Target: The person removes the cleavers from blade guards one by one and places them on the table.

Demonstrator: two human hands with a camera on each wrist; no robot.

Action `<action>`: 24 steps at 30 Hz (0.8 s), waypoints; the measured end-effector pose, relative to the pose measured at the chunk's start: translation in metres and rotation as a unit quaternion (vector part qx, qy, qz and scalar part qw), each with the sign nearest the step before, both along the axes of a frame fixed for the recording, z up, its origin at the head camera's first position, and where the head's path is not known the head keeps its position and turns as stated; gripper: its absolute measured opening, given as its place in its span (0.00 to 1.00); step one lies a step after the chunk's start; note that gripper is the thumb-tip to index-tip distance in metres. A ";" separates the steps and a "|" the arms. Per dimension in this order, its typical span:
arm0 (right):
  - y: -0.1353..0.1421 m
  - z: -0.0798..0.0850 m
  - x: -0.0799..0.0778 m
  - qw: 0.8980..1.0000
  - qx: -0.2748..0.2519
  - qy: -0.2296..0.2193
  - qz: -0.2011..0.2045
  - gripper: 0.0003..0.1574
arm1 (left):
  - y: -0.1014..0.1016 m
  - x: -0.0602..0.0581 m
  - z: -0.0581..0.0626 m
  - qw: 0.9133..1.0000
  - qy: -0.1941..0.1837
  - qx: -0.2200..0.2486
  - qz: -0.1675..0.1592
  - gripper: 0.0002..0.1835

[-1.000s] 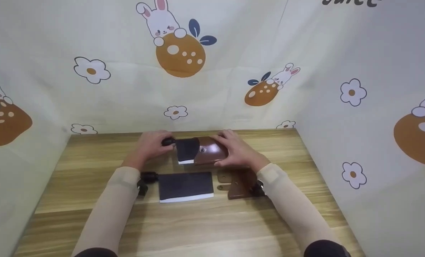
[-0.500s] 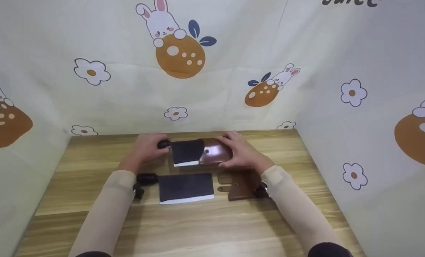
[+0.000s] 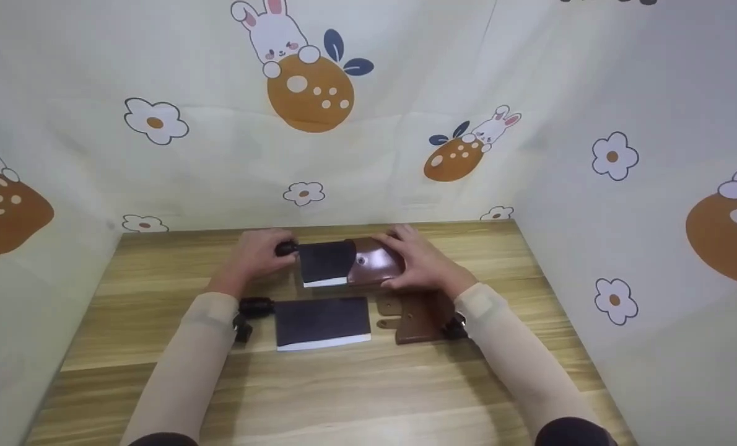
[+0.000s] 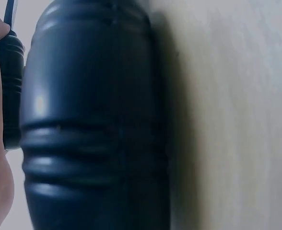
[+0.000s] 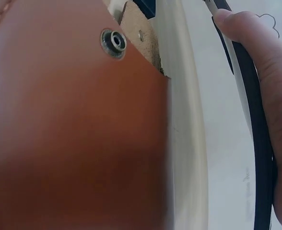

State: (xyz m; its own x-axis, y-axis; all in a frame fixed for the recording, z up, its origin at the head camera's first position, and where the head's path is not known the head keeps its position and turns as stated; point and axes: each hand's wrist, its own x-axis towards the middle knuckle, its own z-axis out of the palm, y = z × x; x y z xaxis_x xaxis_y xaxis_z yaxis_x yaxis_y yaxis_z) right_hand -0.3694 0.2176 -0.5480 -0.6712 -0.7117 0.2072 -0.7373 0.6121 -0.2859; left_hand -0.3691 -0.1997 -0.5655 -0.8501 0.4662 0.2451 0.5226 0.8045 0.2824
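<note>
At the back of the wooden table (image 3: pixel 344 384), my left hand (image 3: pixel 258 255) grips the black handle (image 3: pixel 287 249) of a cleaver. Its dark blade (image 3: pixel 326 263) sticks partly out of a brown leather sheath (image 3: pixel 375 265). My right hand (image 3: pixel 421 263) holds that sheath, fingers over the top and thumb at its near edge. The right wrist view is filled by brown leather (image 5: pixel 74 139) with a metal snap (image 5: pixel 114 42), and a fingertip (image 5: pixel 251 57) lies on a dark blade edge. The left wrist view shows a thumb on the held handle (image 4: pixel 11 91).
Nearer to me lies a second cleaver with a dark blade (image 3: pixel 322 321) and a black handle (image 3: pixel 256 308), which looms large in the left wrist view (image 4: pixel 93 124). A second brown sheath (image 3: pixel 415 316) lies under my right wrist. Printed cloth walls (image 3: pixel 368 124) close three sides.
The sheath has slid a little to the right, so more of the dark blade shows. The left hand and the items nearer to me have stayed put.
</note>
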 end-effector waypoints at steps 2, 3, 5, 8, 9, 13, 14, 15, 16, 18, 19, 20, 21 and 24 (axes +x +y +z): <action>0.001 0.001 0.000 1.000 -0.001 -0.002 0.000 0.72 | 0.001 0.002 0.002 1.000 -0.003 0.001 0.000 0.19; 0.001 0.001 0.001 1.000 -0.002 -0.004 -0.001 0.72 | 0.001 0.002 0.003 1.000 -0.005 0.001 0.001 0.20; 0.001 0.002 0.001 1.000 -0.002 -0.007 -0.003 0.71 | 0.001 0.003 0.005 1.000 -0.007 0.001 0.003 0.20; 0.003 0.004 0.002 1.000 -0.003 -0.010 -0.013 0.72 | 0.000 0.004 0.008 1.000 -0.006 0.001 0.005 0.20; 0.003 0.004 0.003 1.000 -0.004 -0.012 -0.015 0.72 | -0.001 0.004 0.008 1.000 -0.005 0.000 0.005 0.20; 0.005 0.005 0.003 1.000 0.003 -0.011 -0.020 0.72 | -0.004 0.005 0.010 1.000 -0.007 -0.003 0.006 0.19; 0.005 0.005 0.003 1.000 0.006 -0.011 -0.020 0.72 | -0.005 0.005 0.010 1.000 -0.007 -0.005 0.005 0.19; 0.005 0.006 0.002 1.000 0.007 -0.010 -0.020 0.72 | -0.006 0.005 0.010 1.000 -0.008 -0.005 0.006 0.19; 0.005 0.005 0.002 1.000 0.010 -0.009 -0.021 0.72 | -0.006 0.005 0.010 1.000 -0.008 -0.007 0.006 0.19; 0.006 0.005 0.002 1.000 0.013 -0.008 -0.022 0.73 | -0.007 0.006 0.010 1.000 -0.008 -0.008 0.007 0.18; 0.006 0.004 0.002 1.000 0.014 -0.006 -0.023 0.72 | -0.007 0.006 0.010 1.000 -0.007 -0.009 0.008 0.18; 0.006 0.004 0.002 1.000 0.012 -0.005 -0.021 0.72 | -0.008 0.007 0.010 1.000 -0.007 -0.009 0.007 0.18; 0.007 0.004 0.002 1.000 0.011 -0.001 -0.019 0.72 | -0.008 0.008 0.011 1.000 -0.005 -0.008 0.006 0.18; 0.008 0.003 0.002 1.000 0.005 0.010 -0.007 0.71 | -0.009 0.010 0.012 1.000 0.001 -0.004 0.002 0.18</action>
